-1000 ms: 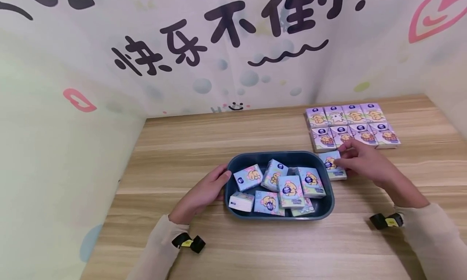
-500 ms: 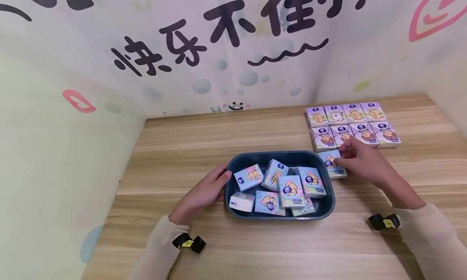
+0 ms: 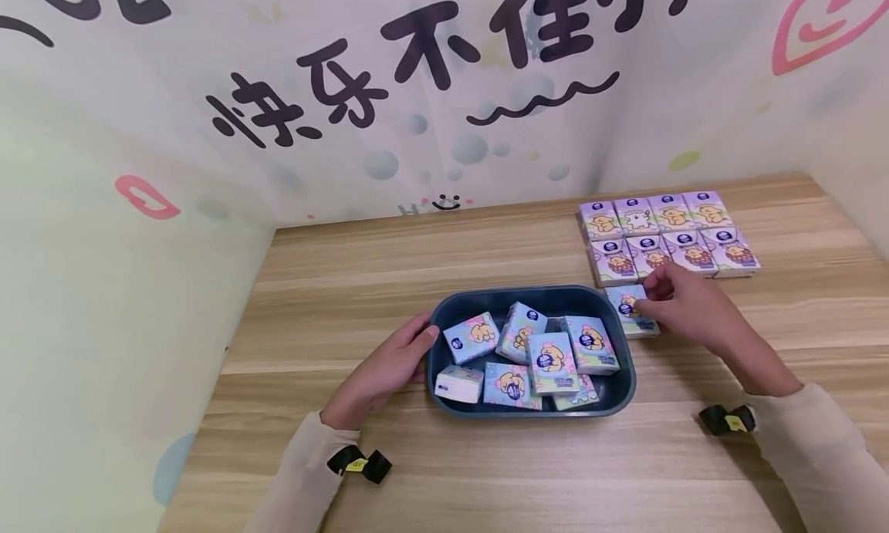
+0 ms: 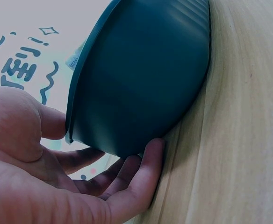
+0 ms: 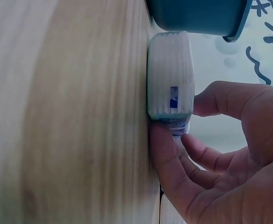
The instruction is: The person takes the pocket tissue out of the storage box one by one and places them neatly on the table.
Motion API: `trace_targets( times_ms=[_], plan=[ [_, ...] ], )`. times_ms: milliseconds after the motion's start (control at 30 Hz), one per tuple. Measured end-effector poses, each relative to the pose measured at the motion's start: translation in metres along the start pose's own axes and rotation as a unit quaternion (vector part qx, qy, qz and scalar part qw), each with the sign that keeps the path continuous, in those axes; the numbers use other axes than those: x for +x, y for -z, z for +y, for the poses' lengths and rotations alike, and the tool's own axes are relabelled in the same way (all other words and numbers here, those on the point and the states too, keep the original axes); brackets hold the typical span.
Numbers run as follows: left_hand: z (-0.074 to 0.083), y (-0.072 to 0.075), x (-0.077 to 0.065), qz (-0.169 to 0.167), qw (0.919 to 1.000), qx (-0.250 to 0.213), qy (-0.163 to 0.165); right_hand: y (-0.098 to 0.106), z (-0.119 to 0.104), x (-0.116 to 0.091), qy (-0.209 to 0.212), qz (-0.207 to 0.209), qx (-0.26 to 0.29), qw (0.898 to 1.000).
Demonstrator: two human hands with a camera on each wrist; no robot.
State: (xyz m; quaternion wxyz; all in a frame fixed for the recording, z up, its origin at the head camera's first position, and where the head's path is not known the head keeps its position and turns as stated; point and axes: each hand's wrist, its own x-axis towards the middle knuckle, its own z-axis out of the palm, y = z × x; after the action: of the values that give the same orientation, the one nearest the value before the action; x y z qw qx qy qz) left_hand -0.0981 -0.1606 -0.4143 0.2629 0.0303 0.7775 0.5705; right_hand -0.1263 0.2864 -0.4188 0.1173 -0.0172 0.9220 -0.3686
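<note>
My left hand holds the left end of a dark blue-green plastic basin. Its thumb lies at the rim and the fingers curl against the outer wall. Inside the basin are several small tissue packs, blue with a cartoon dog, lying at various angles. My right hand grips another blue tissue pack, which lies flat on the table just right of the basin. The thumb presses its top face while the fingers sit at its side, partly hidden in the head view.
Two neat rows of purple tissue packs stand behind the right hand, the front row close to the held pack. The wooden table meets a printed white backdrop at the back and left.
The head view has shifted slightly. Both hands, the basin and the tissue packs stay in about the same places; the right forearm has moved slightly left.
</note>
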Motion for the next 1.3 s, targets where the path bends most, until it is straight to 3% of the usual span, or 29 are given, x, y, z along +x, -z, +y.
trace_targets(
  times_ms=[300,600,967,1167,1300],
  plan=[
    [-0.002,0.0,-0.001,0.003,1.0,0.0,-0.001,0.005,-0.013,-0.004,0.012,0.023,-0.026,0.999],
    [-0.001,0.001,-0.001,0.002,1.0,0.002,0.003,0.013,-0.058,-0.023,0.063,0.037,-0.01,0.997],
    [0.0,0.001,0.001,0.003,0.9999,0.01,0.005,-0.012,-0.117,-0.036,0.138,-0.021,-0.001,0.99],
    [0.001,0.002,0.002,-0.003,1.0,0.003,0.006,-0.029,-0.136,-0.034,0.168,-0.046,0.012,0.985],
    [0.001,0.001,0.002,-0.004,1.0,0.004,0.003,-0.036,-0.144,-0.03,0.175,-0.067,-0.015,0.982]
  ],
)
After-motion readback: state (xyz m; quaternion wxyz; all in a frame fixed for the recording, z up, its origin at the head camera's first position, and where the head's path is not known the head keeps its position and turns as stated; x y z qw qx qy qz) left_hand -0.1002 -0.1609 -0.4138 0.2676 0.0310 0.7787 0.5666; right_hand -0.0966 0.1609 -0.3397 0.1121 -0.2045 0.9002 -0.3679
